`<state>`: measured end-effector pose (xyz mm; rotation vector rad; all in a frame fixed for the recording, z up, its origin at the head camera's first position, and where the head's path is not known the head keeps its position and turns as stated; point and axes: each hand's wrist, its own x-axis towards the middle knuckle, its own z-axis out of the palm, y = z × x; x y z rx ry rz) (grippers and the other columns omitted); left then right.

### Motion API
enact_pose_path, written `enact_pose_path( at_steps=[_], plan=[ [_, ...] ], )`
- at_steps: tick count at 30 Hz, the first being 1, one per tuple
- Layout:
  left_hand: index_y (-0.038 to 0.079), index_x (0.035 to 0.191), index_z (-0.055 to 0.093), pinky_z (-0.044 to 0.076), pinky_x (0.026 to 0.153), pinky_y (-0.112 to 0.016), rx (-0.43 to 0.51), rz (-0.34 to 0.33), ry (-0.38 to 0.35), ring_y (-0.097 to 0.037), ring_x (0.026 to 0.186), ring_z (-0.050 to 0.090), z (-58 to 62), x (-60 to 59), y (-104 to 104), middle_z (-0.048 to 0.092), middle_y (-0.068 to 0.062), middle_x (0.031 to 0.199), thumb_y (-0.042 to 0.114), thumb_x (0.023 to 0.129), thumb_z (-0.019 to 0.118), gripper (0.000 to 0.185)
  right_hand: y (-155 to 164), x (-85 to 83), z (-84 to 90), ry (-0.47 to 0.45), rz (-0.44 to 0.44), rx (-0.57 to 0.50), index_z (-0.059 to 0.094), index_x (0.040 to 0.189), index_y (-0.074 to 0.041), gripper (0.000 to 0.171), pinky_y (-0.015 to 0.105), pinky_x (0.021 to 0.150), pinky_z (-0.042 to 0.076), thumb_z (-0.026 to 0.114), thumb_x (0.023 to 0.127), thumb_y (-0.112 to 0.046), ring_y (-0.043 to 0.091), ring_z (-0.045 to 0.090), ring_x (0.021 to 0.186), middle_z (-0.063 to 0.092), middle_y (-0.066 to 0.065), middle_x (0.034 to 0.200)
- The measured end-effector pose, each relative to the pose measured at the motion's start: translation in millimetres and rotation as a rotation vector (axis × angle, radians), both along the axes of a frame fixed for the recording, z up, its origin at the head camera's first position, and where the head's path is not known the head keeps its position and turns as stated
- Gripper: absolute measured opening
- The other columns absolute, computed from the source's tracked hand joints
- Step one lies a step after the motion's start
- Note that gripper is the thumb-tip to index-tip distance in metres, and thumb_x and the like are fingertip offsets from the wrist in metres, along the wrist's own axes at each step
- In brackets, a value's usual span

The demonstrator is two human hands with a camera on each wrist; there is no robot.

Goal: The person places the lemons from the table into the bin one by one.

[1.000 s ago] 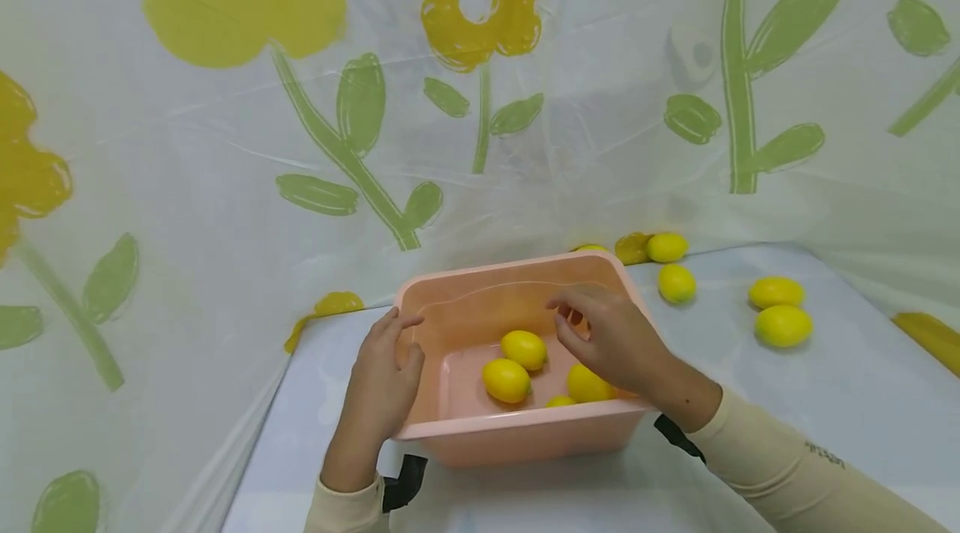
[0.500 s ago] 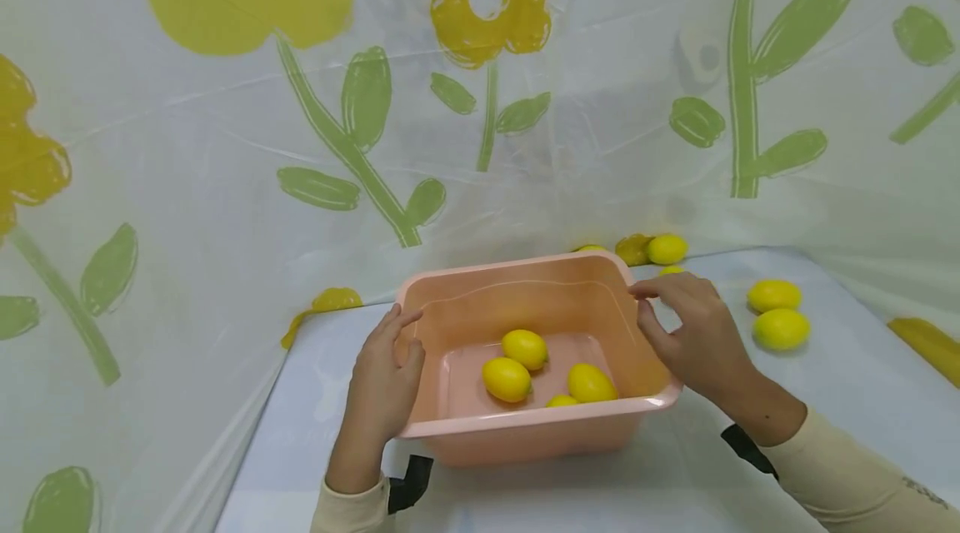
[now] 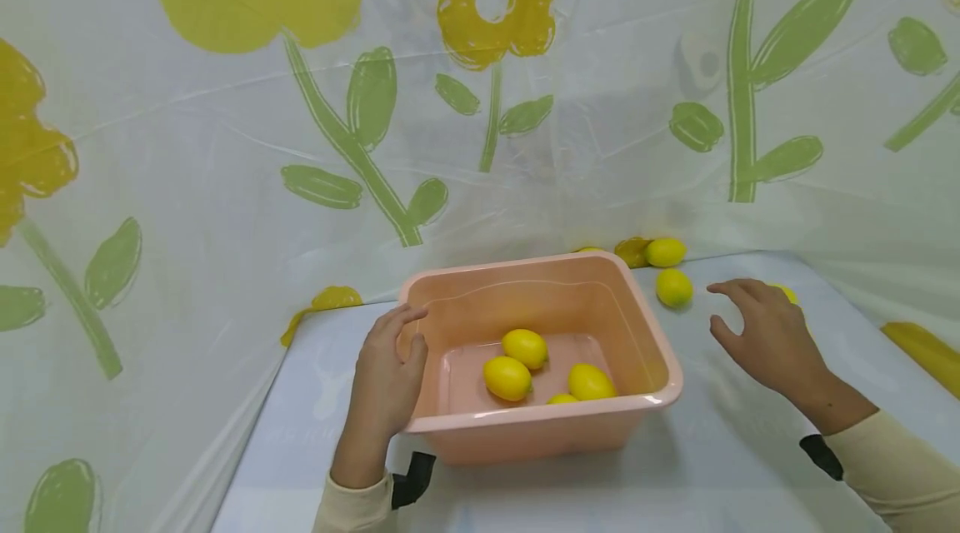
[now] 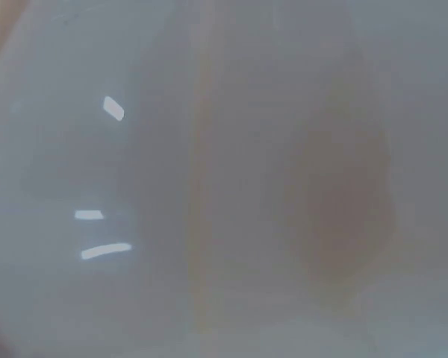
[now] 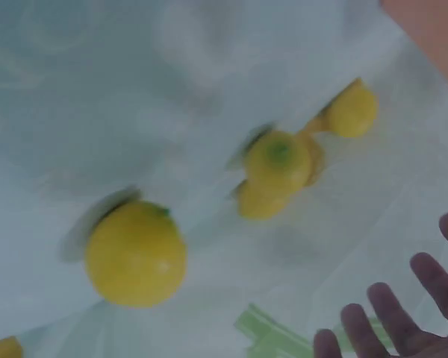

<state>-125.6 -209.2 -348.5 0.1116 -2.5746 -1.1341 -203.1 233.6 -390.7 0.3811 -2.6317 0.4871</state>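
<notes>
Four lemons in the tub, my right grip released over the loose ones.

My right hand [image 3: 765,337] hovers, fingers spread and holding nothing, over a lemon [image 3: 787,293] it mostly hides; two more lemons [image 3: 673,287] lie near on the surface [image 3: 750,450]. The pink tub [image 3: 540,433] holds four lemons [image 3: 507,377]; my left hand [image 3: 384,387] grasps its left rim.

A flower-printed plastic sheet [image 3: 225,150] hangs behind the table's [image 3: 720,466] far edge, its yellow blooms and green stems rising along the left side too.
</notes>
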Motion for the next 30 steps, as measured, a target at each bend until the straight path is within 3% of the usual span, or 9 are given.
enact_pose_path(
  at_steps=[6,13,30],
  plan=[
    [0.013,0.131,0.064,0.028,0.118,-0.060,0.005,-0.002,-0.016,-0.033,0.148,0.035,1.2,-0.6,1,0.054,-0.011,0.147,0.015,0.098,0.052,0.035,29,-8.0,-14.5,-0.221,-0.056,0.084,0.053,0.134,-0.001,0.051,0.074,0.075,0.040,0.065,0.088,-0.019,0.061,0.044,0.113,0.045,0.035,0.134],
    [0.014,0.129,0.066,0.031,0.114,-0.065,-0.001,0.003,-0.002,-0.038,0.147,0.036,0.2,-1.8,2,0.053,-0.016,0.147,0.015,0.098,0.052,0.034,60,-12.5,-26.4,-0.456,-0.128,0.136,0.042,0.140,0.001,0.062,0.080,0.080,0.037,0.064,0.088,-0.023,0.071,0.033,0.114,0.030,0.043,0.138],
    [0.015,0.129,0.065,0.028,0.115,-0.066,0.004,0.012,-0.059,-0.036,0.149,0.033,1.1,-0.2,1,0.050,-0.015,0.150,0.019,0.099,0.051,0.034,88,-21.7,-37.8,-0.619,-0.107,0.148,0.032,0.142,0.010,0.074,0.077,0.083,0.042,0.067,0.088,-0.026,0.066,0.044,0.102,0.026,0.050,0.131]
  ],
)
